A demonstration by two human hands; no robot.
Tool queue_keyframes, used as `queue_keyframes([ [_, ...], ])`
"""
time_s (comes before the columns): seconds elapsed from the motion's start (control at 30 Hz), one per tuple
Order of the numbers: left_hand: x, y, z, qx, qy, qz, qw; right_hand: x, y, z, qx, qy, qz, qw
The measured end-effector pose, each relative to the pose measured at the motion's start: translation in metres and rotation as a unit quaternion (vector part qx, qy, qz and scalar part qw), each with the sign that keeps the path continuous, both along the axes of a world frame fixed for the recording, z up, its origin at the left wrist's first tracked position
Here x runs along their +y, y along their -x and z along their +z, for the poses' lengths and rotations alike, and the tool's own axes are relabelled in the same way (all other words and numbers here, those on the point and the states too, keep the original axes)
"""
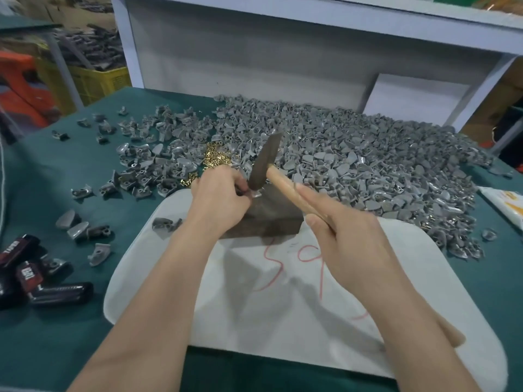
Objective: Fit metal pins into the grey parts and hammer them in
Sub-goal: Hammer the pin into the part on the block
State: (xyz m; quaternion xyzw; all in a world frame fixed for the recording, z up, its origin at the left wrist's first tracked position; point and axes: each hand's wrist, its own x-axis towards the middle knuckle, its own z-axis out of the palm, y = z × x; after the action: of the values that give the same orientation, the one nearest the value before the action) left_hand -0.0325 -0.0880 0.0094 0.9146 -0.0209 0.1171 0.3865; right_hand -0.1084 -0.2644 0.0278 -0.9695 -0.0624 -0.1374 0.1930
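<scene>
hammer (267, 161): head blurred | grey part (254, 194) in left hand (220, 199): mostly hidden | packet (506, 205): cut by right edge

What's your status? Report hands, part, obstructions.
Left hand pinches grey part on dark block. Right hand grips hammer, head at the part. Left fingers close beside hammer head.

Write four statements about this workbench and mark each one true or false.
1. The right hand grips the hammer by its wooden handle. True.
2. The left hand lies flat and empty. False: it holds a grey part on the dark block.
3. Brass pins lie just beyond the left hand. True.
4. The dark block stands on bare green cloth. False: it stands on the white pad.
</scene>
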Motion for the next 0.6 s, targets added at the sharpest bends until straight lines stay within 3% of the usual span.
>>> queue_keyframes([
  [0.1,0.001,0.000,0.002,0.013,-0.016,0.003,1.000,-0.005,-0.009,-0.001,0.008,-0.014,-0.022,1.000],
  [0.23,0.001,0.000,0.003,0.020,-0.020,-0.001,1.000,-0.008,-0.032,-0.014,-0.036,-0.143,-0.047,0.988],
  [0.37,0.002,-0.001,0.002,0.021,-0.018,-0.008,1.000,-0.012,-0.062,-0.029,0.075,-0.216,-0.059,0.972],
  [0.6,0.002,-0.004,-0.001,-0.007,-0.012,-0.013,1.000,-0.013,-0.067,-0.039,0.085,-0.228,-0.076,0.967],
])
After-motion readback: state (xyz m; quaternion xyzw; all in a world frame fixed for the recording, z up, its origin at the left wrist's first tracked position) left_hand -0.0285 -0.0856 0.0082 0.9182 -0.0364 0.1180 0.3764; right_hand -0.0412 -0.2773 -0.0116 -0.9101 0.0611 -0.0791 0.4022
